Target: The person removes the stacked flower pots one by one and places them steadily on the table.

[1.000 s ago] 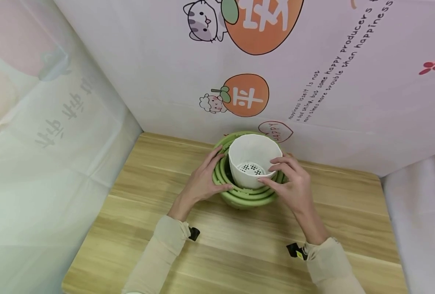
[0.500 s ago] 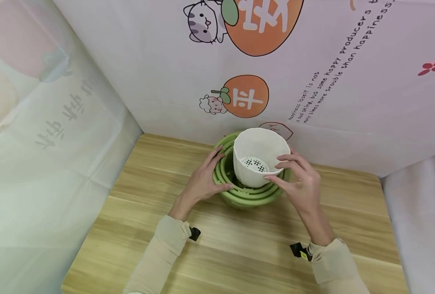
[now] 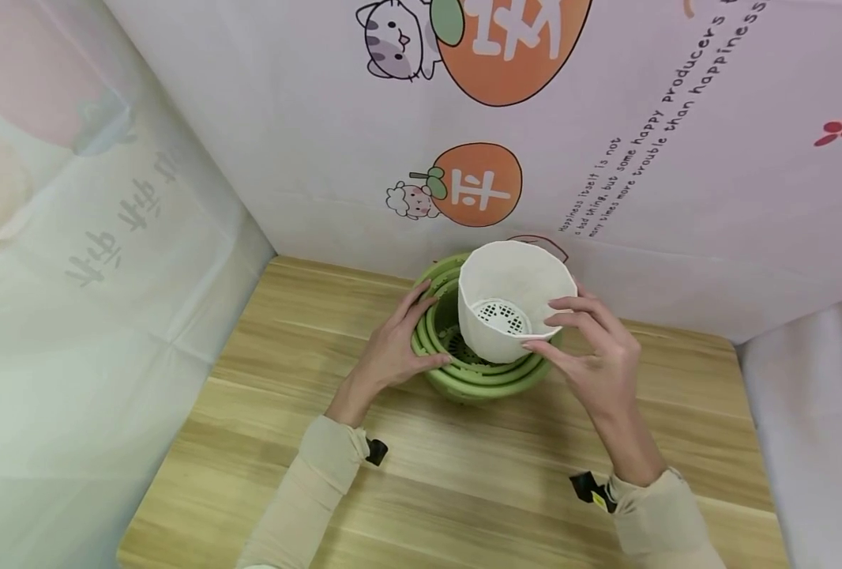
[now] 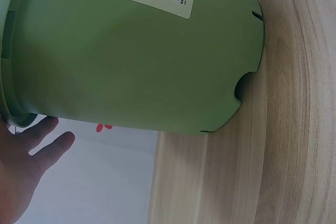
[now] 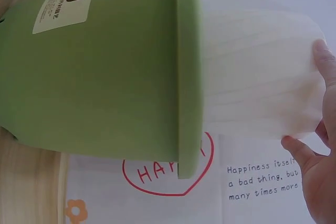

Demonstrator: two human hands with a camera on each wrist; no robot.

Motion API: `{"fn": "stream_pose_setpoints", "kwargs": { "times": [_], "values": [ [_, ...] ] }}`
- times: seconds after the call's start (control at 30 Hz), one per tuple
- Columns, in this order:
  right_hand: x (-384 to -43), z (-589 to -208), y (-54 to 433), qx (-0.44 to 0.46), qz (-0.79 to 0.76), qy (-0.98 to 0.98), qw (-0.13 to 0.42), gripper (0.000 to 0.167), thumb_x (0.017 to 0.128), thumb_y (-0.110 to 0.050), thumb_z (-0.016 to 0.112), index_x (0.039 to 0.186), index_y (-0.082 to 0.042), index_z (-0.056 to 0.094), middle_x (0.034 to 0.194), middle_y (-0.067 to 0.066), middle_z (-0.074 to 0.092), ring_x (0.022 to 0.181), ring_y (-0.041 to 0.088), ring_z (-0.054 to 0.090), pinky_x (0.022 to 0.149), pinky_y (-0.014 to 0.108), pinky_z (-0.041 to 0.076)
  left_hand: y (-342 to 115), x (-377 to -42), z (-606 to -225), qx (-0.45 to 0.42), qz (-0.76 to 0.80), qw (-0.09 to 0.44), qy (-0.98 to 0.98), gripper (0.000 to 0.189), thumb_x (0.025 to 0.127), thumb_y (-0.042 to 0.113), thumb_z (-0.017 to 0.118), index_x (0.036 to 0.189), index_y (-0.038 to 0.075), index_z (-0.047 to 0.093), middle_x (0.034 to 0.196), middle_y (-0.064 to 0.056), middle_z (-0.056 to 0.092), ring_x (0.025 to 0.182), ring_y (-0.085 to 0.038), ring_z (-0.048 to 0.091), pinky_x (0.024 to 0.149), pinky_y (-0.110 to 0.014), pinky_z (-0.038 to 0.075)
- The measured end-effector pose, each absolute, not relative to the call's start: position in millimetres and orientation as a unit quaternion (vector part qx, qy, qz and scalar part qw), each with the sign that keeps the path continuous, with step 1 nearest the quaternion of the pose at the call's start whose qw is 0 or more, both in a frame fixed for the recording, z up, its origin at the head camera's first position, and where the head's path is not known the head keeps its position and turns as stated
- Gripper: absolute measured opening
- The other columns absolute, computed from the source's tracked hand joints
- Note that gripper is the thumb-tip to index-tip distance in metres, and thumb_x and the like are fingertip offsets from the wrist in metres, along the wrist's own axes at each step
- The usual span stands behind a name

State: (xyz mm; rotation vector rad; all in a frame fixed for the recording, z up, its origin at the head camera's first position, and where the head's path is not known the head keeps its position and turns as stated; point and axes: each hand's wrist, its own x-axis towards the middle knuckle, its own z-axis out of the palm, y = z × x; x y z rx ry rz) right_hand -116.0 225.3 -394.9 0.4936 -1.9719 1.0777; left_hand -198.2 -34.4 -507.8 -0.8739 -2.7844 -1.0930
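Observation:
A white plastic flower pot [image 3: 516, 273] with a perforated bottom is tilted and partly raised out of a stack of nested green flower pots [image 3: 488, 389]. My right hand [image 3: 601, 359] pinches the white pot's right rim, thumb outside and fingers over the edge. On the stack's left side, my left hand [image 3: 387, 348] grips the green rims. The right wrist view has the white pot [image 5: 257, 72] sticking out well beyond the green rim. A label shows on the outer green pot [image 4: 131, 61] in the left wrist view. Drain slots are visible inside the inner green pot.
The stack stands on a wooden table [image 3: 250, 442] close to the back wall cloth [image 3: 336, 174], which carries printed cartoons and text. Another pale cloth [image 3: 94, 332] hangs on the left. Each wrist wears a small black device.
My right hand has lifted the white pot up and to the right, uncovering more of the green pot's inside. My left hand has stayed on the green rims.

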Motion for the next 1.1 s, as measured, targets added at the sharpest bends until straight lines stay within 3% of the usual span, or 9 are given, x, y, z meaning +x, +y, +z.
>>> {"fn": "stream_pose_setpoints", "kwargs": {
  "times": [0.2,0.47,0.7,0.9,1.1],
  "values": [
    [-114.1,-390.3,226.7,0.189,0.426,-0.779,0.42,0.058,0.077,-0.045,0.079,0.074,0.012,0.068,0.088,0.029,0.067,0.096,0.052,0.062,0.103,0.054,0.045,-34.8,-198.5,-506.7,-0.279,-0.349,0.012,-0.895,0.101,0.074,0.068,0.073,0.153,0.015,0.038,0.166,0.013,0.008,0.142,-0.027,0.037,0.102,-0.051,0.047],
    [-116.8,-397.2,235.7,0.185,0.423,-0.774,0.433,0.057,0.075,-0.045,0.081,0.075,0.01,0.07,0.086,0.028,0.067,0.091,0.037,0.066,0.103,0.053,0.046,-34.5,-197.8,-505.4,-0.281,-0.35,0.011,-0.893,0.101,0.075,0.069,0.072,0.153,0.014,0.038,0.166,0.012,0.007,0.141,-0.028,0.038,0.1,-0.051,0.048],
    [-120.2,-411.8,251.8,0.181,0.433,-0.766,0.439,0.053,0.071,-0.045,0.085,0.075,0.007,0.072,0.087,0.026,0.068,0.096,0.039,0.067,0.103,0.052,0.046,-34.0,-197.3,-506.4,-0.279,-0.35,0.004,-0.894,0.101,0.075,0.068,0.073,0.153,0.014,0.037,0.166,0.014,0.006,0.14,-0.028,0.039,0.1,-0.05,0.048],
    [-118.5,-414.7,259.3,0.177,0.437,-0.764,0.44,0.053,0.07,-0.044,0.086,0.074,0.006,0.072,0.087,0.026,0.068,0.096,0.024,0.068,0.104,0.053,0.045,-33.4,-197.7,-506.7,-0.277,-0.356,0.005,-0.892,0.101,0.076,0.067,0.074,0.154,0.015,0.036,0.166,0.014,0.006,0.139,-0.03,0.041,0.1,-0.05,0.048],
    [-115.4,-413.6,261.1,0.17,0.437,-0.766,0.439,0.054,0.069,-0.045,0.086,0.075,0.007,0.073,0.087,0.027,0.068,0.096,0.032,0.067,0.103,0.053,0.045,-33.1,-197.7,-507.0,-0.28,-0.359,0.004,-0.891,0.101,0.076,0.065,0.075,0.154,0.015,0.036,0.166,0.013,0.006,0.139,-0.031,0.04,0.1,-0.051,0.047]
  ]
}}
